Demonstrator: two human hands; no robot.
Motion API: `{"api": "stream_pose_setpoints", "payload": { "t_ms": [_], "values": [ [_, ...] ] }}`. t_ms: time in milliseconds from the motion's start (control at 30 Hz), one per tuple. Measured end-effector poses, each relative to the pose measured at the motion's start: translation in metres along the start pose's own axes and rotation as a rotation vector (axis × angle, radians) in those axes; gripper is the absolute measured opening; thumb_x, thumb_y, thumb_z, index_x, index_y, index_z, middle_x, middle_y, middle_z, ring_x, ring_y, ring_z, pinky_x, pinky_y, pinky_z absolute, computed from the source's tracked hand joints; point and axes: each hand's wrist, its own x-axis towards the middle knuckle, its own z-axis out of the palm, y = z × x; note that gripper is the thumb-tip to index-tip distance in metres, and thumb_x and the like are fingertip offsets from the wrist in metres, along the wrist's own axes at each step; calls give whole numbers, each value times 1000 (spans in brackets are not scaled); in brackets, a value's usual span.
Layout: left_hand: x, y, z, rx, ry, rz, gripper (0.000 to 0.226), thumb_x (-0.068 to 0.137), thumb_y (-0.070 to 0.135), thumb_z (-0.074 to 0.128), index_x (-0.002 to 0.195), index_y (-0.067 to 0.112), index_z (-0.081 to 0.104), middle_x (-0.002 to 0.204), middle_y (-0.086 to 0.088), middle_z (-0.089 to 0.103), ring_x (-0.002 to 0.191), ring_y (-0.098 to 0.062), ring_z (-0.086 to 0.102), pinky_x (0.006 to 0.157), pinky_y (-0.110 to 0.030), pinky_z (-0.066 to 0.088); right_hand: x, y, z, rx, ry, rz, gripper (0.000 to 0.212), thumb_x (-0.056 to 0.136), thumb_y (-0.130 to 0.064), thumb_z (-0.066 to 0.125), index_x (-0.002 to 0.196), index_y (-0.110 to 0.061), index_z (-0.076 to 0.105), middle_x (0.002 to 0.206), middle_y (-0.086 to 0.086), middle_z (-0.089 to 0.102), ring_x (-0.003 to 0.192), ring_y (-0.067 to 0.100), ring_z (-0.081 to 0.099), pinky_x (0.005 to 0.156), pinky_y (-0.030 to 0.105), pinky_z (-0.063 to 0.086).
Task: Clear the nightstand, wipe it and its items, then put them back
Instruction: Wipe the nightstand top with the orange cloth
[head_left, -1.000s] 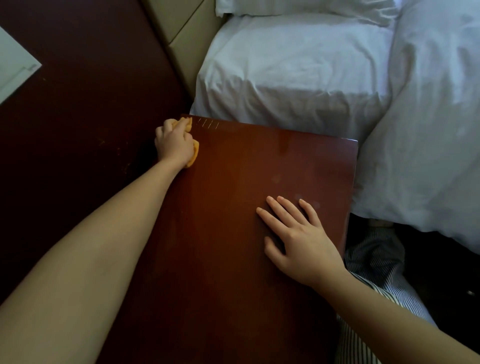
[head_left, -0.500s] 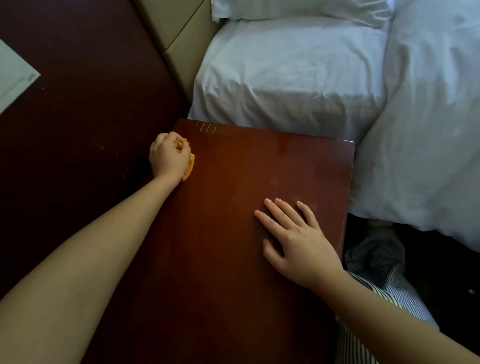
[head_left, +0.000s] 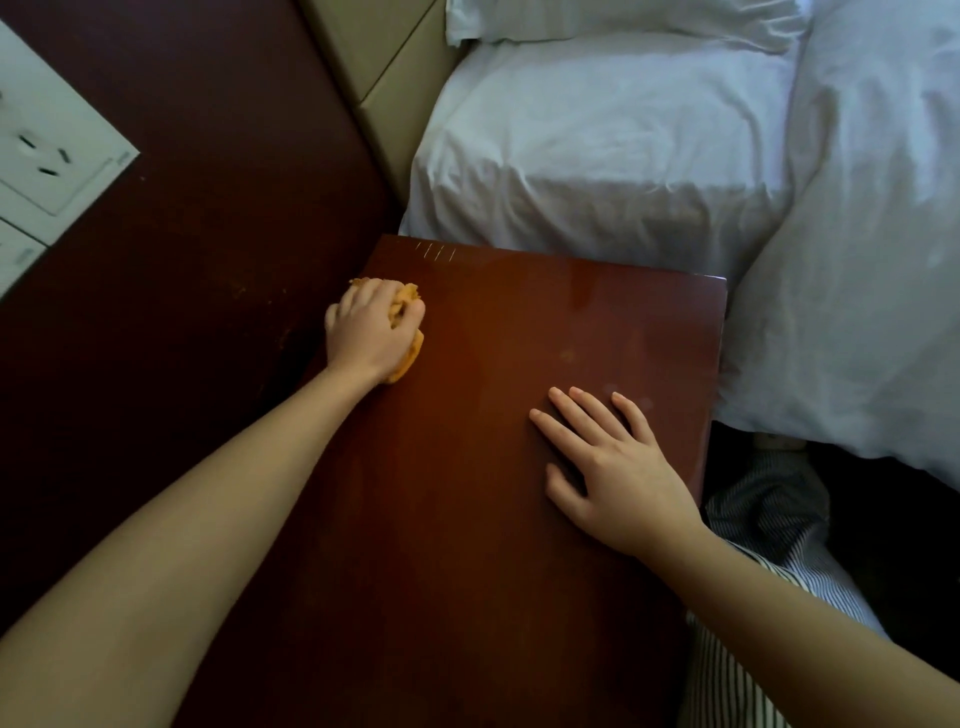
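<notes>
The reddish-brown nightstand (head_left: 493, 519) fills the middle of the view, its top bare of items. My left hand (head_left: 369, 332) grips a bunched orange cloth (head_left: 408, 332) and presses it on the top near the far left edge. Most of the cloth is hidden under the hand. Flat on the right part of the top lies my right hand (head_left: 613, 473), fingers straight and spread, holding nothing.
A bed with white sheets (head_left: 597, 145) and a white duvet (head_left: 872, 260) borders the nightstand's far and right sides. A dark wood wall panel (head_left: 182, 260) with a white socket plate (head_left: 47, 150) stands at the left. Striped fabric (head_left: 763, 519) shows at the lower right.
My left hand with the cloth has slid from the far left corner back toward me along the left edge. The right hand has stayed where it was.
</notes>
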Motion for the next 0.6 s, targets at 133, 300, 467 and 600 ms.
{"api": "stream_pose_setpoints", "payload": {
  "t_ms": [133,300,467,600],
  "values": [
    [-22,-6,-26,63,-395,25,64,94,51,34,148,33,4,156,0,10,142,-25,9,111,-50,12,0,-1,-1,5,-20,10,54,85,-42,37,132,-23,55,139,5,50,131,23,44,109,43,15],
    [-58,-16,-47,240,-585,265,77,88,41,49,146,40,-2,156,-3,0,143,-24,2,114,-46,10,0,-2,-2,10,-15,13,53,85,-40,37,130,-21,56,138,7,52,129,24,46,108,42,16],
    [-64,-14,-30,43,-345,403,45,93,31,46,137,20,39,152,-4,20,141,-21,14,114,-41,19,0,-2,-2,11,-2,4,52,85,-40,38,130,-21,57,137,6,52,129,24,47,108,43,17],
    [-30,-8,-14,22,-165,279,30,90,25,45,117,15,52,129,-7,45,123,-26,39,98,-38,37,0,-2,-1,15,10,-2,52,85,-40,38,130,-20,57,137,6,52,129,24,47,107,43,18]
  ]
}}
